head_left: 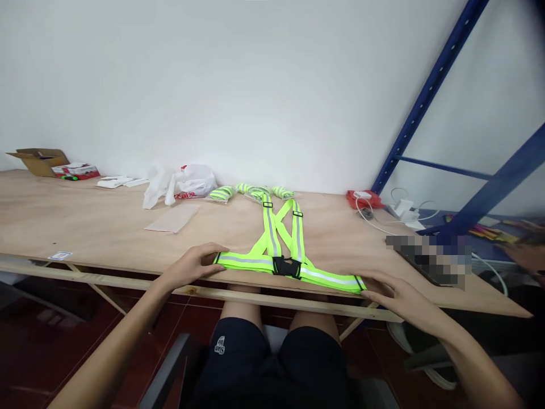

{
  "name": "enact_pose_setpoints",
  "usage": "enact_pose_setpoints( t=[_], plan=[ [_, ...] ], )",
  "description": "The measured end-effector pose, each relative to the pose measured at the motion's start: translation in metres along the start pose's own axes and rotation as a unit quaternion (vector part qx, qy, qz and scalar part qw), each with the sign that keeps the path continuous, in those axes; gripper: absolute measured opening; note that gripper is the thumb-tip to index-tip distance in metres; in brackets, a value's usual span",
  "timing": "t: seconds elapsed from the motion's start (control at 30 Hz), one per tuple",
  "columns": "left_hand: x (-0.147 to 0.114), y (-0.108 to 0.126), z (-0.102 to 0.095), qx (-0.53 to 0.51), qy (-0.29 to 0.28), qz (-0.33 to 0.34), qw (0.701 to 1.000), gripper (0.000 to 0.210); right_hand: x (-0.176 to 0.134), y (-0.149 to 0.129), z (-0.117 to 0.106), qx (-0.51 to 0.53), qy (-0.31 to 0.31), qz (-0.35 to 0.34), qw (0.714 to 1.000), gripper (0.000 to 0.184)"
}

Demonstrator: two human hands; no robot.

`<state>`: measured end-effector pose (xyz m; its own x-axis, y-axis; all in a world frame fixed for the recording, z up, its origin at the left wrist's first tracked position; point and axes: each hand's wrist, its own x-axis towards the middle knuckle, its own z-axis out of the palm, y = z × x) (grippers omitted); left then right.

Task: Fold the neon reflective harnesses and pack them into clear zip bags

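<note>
A neon-yellow reflective vest (272, 230) of elastic straps with grey stripes lies spread on the wooden table. Its waist belt runs along the front edge, joined at the middle by a black buckle (286, 266). My left hand (196, 262) holds the belt's left end between thumb and fingers. At the belt's right end, my right hand (389, 291) pinches the strap beside its black slider. The two shoulder straps cross and reach back toward several bagged, folded neon vests (221, 194).
Behind on the left are a white plastic bag (196, 180), a flat clear pouch (172, 218) and an open cardboard box (40, 162). To the right lie a red bag (365, 199), white cables and a blurred-out phone-like object (419, 262). A blue metal frame (426, 96) rises there; another person sits beyond.
</note>
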<state>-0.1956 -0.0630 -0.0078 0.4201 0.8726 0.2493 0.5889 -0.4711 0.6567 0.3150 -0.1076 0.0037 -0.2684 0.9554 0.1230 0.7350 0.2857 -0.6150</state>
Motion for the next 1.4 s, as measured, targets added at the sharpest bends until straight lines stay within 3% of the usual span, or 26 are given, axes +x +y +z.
enact_pose_setpoints(
  t=[0.17,0.3,0.57,0.73,0.9,1.07,1.2,1.4],
  plan=[
    [0.006,0.009,-0.011,0.004,0.031,-0.027,0.999,0.05,0.004,-0.009,-0.007,0.049,0.019,0.015,0.999,0.058],
    [0.006,0.012,-0.019,0.029,0.033,-0.01,0.999,0.043,0.006,-0.013,-0.013,-0.005,0.051,-0.026,0.998,0.056],
    [-0.019,-0.003,0.003,0.003,0.007,0.022,1.0,0.032,-0.006,0.005,0.0,-0.038,0.004,-0.043,0.998,0.058],
    [-0.027,0.003,0.0,0.041,-0.011,0.026,0.999,0.03,-0.005,0.001,0.009,-0.079,0.059,-0.059,0.993,0.051],
    [-0.019,0.01,0.001,0.03,-0.004,0.024,0.999,0.035,0.005,-0.051,0.048,-0.169,0.182,-0.129,0.96,0.04],
    [-0.013,0.013,0.004,0.032,0.009,-0.005,0.999,0.044,0.018,-0.101,0.109,-0.233,0.145,-0.228,0.934,0.046],
    [-0.014,0.011,0.005,-0.018,0.031,-0.012,0.999,0.042,0.023,-0.102,0.134,-0.256,0.124,-0.24,0.928,0.046],
    [-0.012,0.008,0.012,-0.138,0.141,-0.007,0.98,0.043,0.023,-0.088,0.137,-0.251,0.103,-0.243,0.931,0.048]
  ],
)
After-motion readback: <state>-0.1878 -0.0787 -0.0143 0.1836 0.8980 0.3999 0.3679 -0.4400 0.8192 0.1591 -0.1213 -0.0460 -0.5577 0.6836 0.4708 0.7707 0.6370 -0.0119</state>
